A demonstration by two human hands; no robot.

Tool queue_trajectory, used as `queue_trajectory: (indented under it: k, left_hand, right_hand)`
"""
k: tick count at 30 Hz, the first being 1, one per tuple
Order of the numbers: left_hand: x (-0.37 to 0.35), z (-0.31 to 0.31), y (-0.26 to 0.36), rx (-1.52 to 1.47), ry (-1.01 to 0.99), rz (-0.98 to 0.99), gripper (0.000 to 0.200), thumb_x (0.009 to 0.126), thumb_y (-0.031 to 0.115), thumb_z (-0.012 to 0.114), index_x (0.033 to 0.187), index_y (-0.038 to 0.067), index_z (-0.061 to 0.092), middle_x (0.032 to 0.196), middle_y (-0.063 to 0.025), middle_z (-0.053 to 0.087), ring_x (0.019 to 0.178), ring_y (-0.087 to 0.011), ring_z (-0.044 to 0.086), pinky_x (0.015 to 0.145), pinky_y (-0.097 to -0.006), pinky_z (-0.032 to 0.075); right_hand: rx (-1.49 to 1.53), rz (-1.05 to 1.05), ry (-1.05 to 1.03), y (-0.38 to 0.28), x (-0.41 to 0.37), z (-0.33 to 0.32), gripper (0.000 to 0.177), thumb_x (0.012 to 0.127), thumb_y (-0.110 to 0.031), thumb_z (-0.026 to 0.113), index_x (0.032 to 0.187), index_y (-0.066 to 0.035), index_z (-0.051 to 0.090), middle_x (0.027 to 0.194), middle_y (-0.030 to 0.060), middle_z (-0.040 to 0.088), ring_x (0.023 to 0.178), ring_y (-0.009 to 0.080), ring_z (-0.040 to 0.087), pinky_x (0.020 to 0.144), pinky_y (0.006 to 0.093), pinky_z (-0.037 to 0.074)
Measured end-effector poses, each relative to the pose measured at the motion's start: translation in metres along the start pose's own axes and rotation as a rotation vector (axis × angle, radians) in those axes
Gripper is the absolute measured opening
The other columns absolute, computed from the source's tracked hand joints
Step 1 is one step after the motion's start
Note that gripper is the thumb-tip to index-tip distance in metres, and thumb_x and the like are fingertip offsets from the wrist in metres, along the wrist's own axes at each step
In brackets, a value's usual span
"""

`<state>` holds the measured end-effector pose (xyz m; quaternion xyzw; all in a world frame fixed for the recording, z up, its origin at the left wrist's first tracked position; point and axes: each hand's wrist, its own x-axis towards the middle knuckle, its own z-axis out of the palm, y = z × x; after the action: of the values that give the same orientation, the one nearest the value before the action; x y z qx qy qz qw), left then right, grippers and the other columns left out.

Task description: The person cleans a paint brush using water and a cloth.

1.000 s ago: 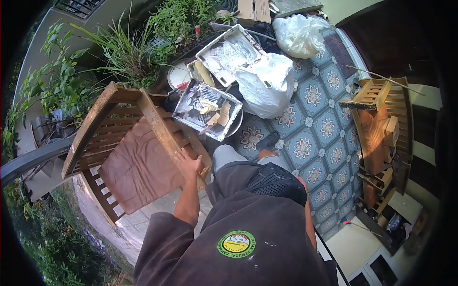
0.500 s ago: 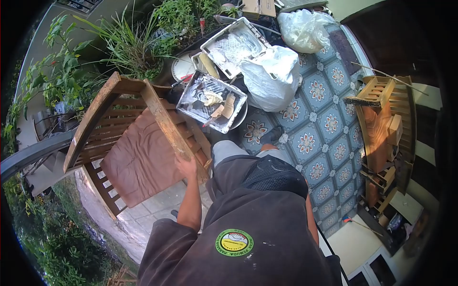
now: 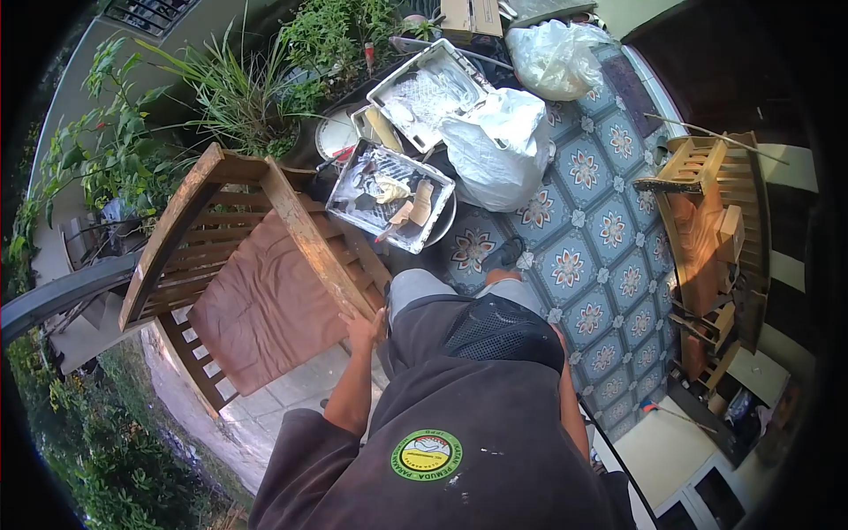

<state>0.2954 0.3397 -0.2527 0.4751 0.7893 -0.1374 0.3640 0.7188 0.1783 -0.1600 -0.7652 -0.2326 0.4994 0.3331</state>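
There was your left hand (image 3: 360,329), right at the near end of the armrest (image 3: 318,243) of the slatted wooden armchair (image 3: 169,234). It was touching the wood, though whether it had closed round it, I couldn't tell. Your right hand was mostly hidden beyond your side, past the dark mesh item (image 3: 508,331) at your waist, so no call on how that one stood.

The armchair sat to your left, tilted in view, the armrest slanting from your hand toward the far left. Inside the frame, a wrinkled brown seat cover (image 3: 269,305) lay between the slats and the armrest, just left of your fingers.

Now the ground: pale paving (image 3: 309,380) showed under and near the chair, while blue floor tiles (image 3: 594,238) with flower patterns spread out to the right of your legs. Straight ahead, a white-smeared near crate (image 3: 436,217) held scraps, and a far crate (image 3: 394,125), stained white too, stood just behind it. Hard by them on the right sat a bulging white plastic bag (image 3: 499,155), and farther off a second plastic bag (image 3: 556,62) beside a cardboard box (image 3: 471,18).

Leafy plants (image 3: 243,97) crowded the far left. Well across to the right stood more slatted wooden furniture (image 3: 745,199), with a thin stick (image 3: 717,139) lying across its far end.
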Motion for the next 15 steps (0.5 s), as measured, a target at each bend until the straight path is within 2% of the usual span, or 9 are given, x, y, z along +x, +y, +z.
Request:
queue_trajectory:
  k: [3, 5, 6, 7, 9, 11, 12, 14, 15]
  left_hand:
    - [-0.009, 0.007, -0.001, 0.031, 0.07, 0.071, 0.101, 0.072, 0.061, 0.056, 0.139, 0.001, 0.009, 0.138, -0.0335, 0.014, 0.123, -0.0434, 0.032, 0.098, -0.045, 0.032]
    - [-0.008, -0.003, 0.001, 0.052, 0.328, 0.241, 0.092, 0.077, 0.057, 0.052, 0.136, -0.005, 0.018, 0.137, -0.0311, 0.021, 0.126, -0.0416, 0.027, 0.101, -0.044, 0.028]
    - [-0.004, -0.01, 0.007, 0.053, 0.315, 0.263, 0.092, 0.077, 0.057, 0.052, 0.136, -0.005, 0.018, 0.137, -0.0311, 0.021, 0.126, -0.0416, 0.027, 0.101, -0.044, 0.028]
    - [0.003, -0.018, 0.013, 0.021, 0.4, 0.292, 0.09, 0.078, 0.056, 0.05, 0.135, -0.007, 0.02, 0.137, -0.0302, 0.022, 0.126, -0.0408, 0.026, 0.101, -0.0439, 0.027]
    - [0.025, -0.027, 0.021, -0.014, 0.474, 0.322, 0.088, 0.08, 0.056, 0.048, 0.134, -0.008, 0.021, 0.137, -0.0292, 0.023, 0.127, -0.0401, 0.025, 0.102, -0.0438, 0.026]
    - [0.053, -0.025, 0.027, 0.006, 0.327, 0.052, 0.093, 0.078, 0.058, 0.048, 0.134, -0.009, 0.017, 0.139, -0.0286, 0.018, 0.127, -0.0391, 0.025, 0.102, -0.0434, 0.025]
    - [0.064, -0.02, 0.034, 0.006, 0.325, 0.052, 0.093, 0.078, 0.058, 0.048, 0.134, -0.009, 0.017, 0.139, -0.0286, 0.018, 0.127, -0.0391, 0.025, 0.102, -0.0434, 0.025]
    - [0.083, -0.014, 0.049, 0.356, 0.195, -0.169, 0.081, 0.078, 0.057, 0.048, 0.128, -0.006, 0.036, 0.133, -0.0264, 0.035, 0.123, -0.0367, 0.035, 0.099, -0.0423, 0.03]
    - [0.087, -0.019, 0.056, 0.36, 0.202, -0.162, 0.081, 0.078, 0.057, 0.048, 0.128, -0.006, 0.036, 0.133, -0.0264, 0.035, 0.123, -0.0367, 0.035, 0.099, -0.0423, 0.03]
  right_hand:
    - [-0.039, 0.015, 0.005, 0.007, 0.001, 0.005, 0.026, 0.086, -0.009, 0.047, 0.11, -0.001, 0.053, 0.094, 0.0067, 0.061, 0.085, 0.0116, 0.057, 0.076, 0.0235, 0.045]
    - [-0.075, 0.035, 0.017, 0.015, 0.0, 0.001, 0.026, 0.087, -0.01, 0.046, 0.11, -0.001, 0.052, 0.094, 0.0067, 0.061, 0.085, 0.0116, 0.057, 0.076, 0.0236, 0.045]
    - [-0.096, 0.049, 0.019, 0.027, -0.001, -0.004, 0.026, 0.087, -0.01, 0.045, 0.11, -0.001, 0.052, 0.095, 0.0067, 0.061, 0.086, 0.0116, 0.057, 0.076, 0.0236, 0.045]
    - [0.067, 0.081, 0.036, 0.041, 0.002, -0.004, 0.026, 0.086, -0.011, 0.048, 0.109, 0.0, 0.053, 0.092, 0.0069, 0.062, 0.082, 0.0119, 0.058, 0.074, 0.0237, 0.045]
    - [0.066, 0.122, 0.071, 0.051, 0.001, -0.009, 0.026, 0.086, -0.012, 0.05, 0.109, 0.0, 0.054, 0.089, 0.0068, 0.062, 0.079, 0.0118, 0.058, 0.072, 0.0233, 0.045]
    - [0.117, 0.153, 0.094, 0.065, 0.001, -0.015, 0.027, 0.085, -0.016, 0.056, 0.106, 0.001, 0.055, 0.083, 0.0067, 0.063, 0.073, 0.0112, 0.058, 0.067, 0.0227, 0.045]
    - [0.115, 0.154, 0.096, 0.063, 0.0, -0.018, 0.027, 0.085, -0.016, 0.056, 0.106, 0.001, 0.055, 0.083, 0.0067, 0.063, 0.073, 0.0112, 0.058, 0.067, 0.0227, 0.045]
    - [0.106, 0.17, 0.144, 0.055, -0.004, -0.018, 0.026, 0.083, -0.015, 0.057, 0.105, -0.001, 0.057, 0.078, 0.0051, 0.062, 0.069, 0.0094, 0.057, 0.064, 0.0221, 0.045]
    - [0.116, 0.167, 0.148, 0.049, -0.005, -0.018, 0.026, 0.083, -0.015, 0.057, 0.105, -0.001, 0.057, 0.078, 0.0051, 0.062, 0.069, 0.0094, 0.057, 0.064, 0.0221, 0.045]
